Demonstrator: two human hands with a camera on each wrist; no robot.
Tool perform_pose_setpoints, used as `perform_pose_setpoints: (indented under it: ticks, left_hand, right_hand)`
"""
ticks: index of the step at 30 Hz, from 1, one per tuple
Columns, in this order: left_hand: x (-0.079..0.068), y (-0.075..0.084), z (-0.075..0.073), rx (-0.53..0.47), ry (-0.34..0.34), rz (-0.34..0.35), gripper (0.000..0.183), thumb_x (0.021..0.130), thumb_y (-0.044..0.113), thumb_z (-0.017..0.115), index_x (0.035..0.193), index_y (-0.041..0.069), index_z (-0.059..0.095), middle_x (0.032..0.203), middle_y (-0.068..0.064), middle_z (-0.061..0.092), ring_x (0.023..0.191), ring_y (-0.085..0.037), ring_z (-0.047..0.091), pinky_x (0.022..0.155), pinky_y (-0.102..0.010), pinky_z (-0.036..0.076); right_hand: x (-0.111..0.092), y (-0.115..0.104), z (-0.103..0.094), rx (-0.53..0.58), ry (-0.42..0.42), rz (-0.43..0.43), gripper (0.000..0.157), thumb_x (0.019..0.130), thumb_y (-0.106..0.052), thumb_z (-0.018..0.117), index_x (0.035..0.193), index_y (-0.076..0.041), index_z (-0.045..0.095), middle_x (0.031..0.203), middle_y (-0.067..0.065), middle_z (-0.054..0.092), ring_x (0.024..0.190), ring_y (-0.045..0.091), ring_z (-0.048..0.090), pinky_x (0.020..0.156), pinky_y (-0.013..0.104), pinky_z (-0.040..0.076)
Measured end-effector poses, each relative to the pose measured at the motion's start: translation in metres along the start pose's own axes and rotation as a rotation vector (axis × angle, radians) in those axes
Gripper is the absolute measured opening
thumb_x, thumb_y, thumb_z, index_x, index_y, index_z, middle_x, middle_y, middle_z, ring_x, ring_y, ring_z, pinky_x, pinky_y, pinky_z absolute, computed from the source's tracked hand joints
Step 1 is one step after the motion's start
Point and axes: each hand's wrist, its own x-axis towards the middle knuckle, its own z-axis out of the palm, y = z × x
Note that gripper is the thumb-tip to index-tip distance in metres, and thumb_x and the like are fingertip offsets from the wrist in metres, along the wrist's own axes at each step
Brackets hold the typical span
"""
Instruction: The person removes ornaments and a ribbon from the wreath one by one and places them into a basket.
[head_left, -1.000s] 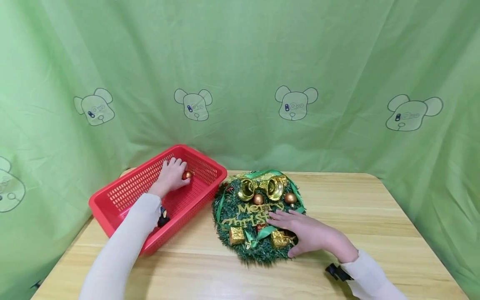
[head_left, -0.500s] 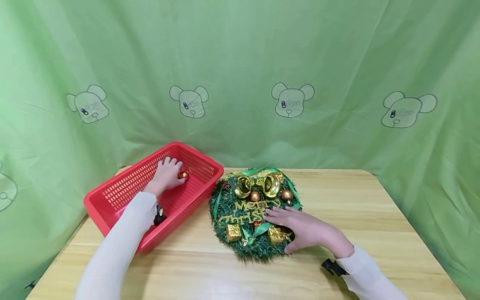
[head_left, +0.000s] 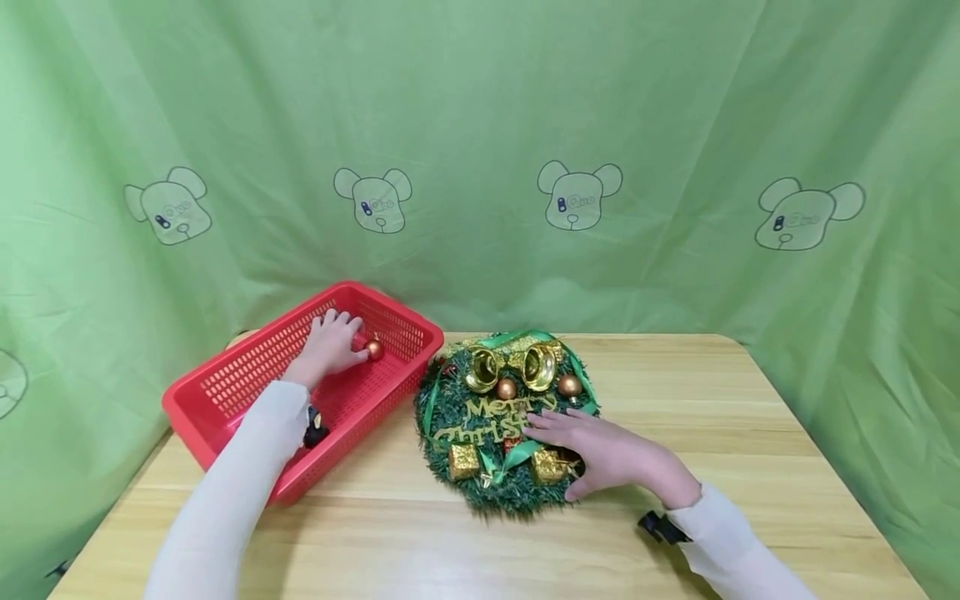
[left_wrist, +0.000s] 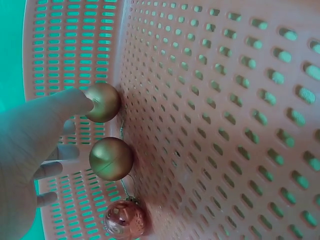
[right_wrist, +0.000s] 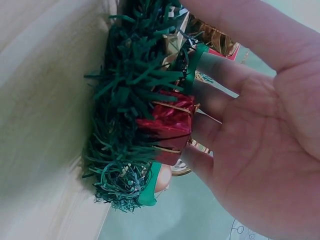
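Note:
My left hand [head_left: 327, 348] is down inside the red plastic basket [head_left: 431, 337], its fingers spread and lightly bent. In the left wrist view its thumb rests against a matte copper-gold ball ornament [left_wrist: 103, 102]. A second matte ball [left_wrist: 111, 159] and a shiny copper ball [left_wrist: 125, 220] lie in a row beside it. Over the right part of a green tinsel wreath [head_left: 480, 497] my right hand [head_left: 611, 454] lies with its fingers extended. In the right wrist view the fingers reach past a small red gift box [right_wrist: 172, 127] on the wreath.
The wreath carries gold bells [head_left: 538, 367], gold "Merry Christmas" lettering [head_left: 480, 433], gold gift boxes [head_left: 463, 462] and green ribbon. Basket and wreath stand side by side on a wooden table [head_left: 690, 400]. A green curtain [head_left: 480, 275] hangs behind the table.
The whole head view has shifted slightly. Inside the basket, the copper ball by the left thumb now shows a little nearer the basket's right end. The right hand stays on the wreath.

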Motion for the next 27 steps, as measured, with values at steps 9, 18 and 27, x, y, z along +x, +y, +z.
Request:
perform_pose_setpoints:
  ticks: [9, 18, 27]
  left_hand:
    - [0.001, 0.0, -0.003, -0.045, 0.019, 0.0, 0.049, 0.093, 0.037, 0.07, 0.126, 0.003, 0.061, 0.126, -0.022, 0.057, 0.126, -0.045, 0.044, 0.112, -0.07, 0.028]
    - [-0.001, 0.002, -0.01, -0.078, 0.053, 0.003, 0.047, 0.094, 0.033, 0.071, 0.128, 0.003, 0.061, 0.124, -0.021, 0.056, 0.123, -0.044, 0.043, 0.108, -0.066, 0.031]
    - [0.001, 0.005, -0.03, -0.113, 0.099, 0.009, 0.043, 0.093, 0.029, 0.069, 0.128, 0.005, 0.062, 0.125, -0.019, 0.06, 0.119, -0.039, 0.044, 0.103, -0.059, 0.032]
  right_hand:
    - [0.0, -0.002, -0.001, 0.003, 0.0, 0.003, 0.1, 0.072, -0.025, 0.088, 0.156, -0.007, 0.038, 0.165, 0.018, 0.03, 0.151, 0.044, 0.029, 0.12, 0.064, 0.019]
    - [0.0, -0.002, -0.001, -0.003, -0.002, 0.01, 0.1, 0.072, -0.024, 0.088, 0.156, -0.007, 0.038, 0.165, 0.017, 0.03, 0.151, 0.043, 0.03, 0.121, 0.064, 0.02]
    - [-0.001, -0.001, -0.001, 0.004, 0.006, 0.008, 0.1, 0.071, -0.025, 0.088, 0.156, -0.007, 0.038, 0.165, 0.017, 0.03, 0.151, 0.044, 0.03, 0.121, 0.064, 0.02]
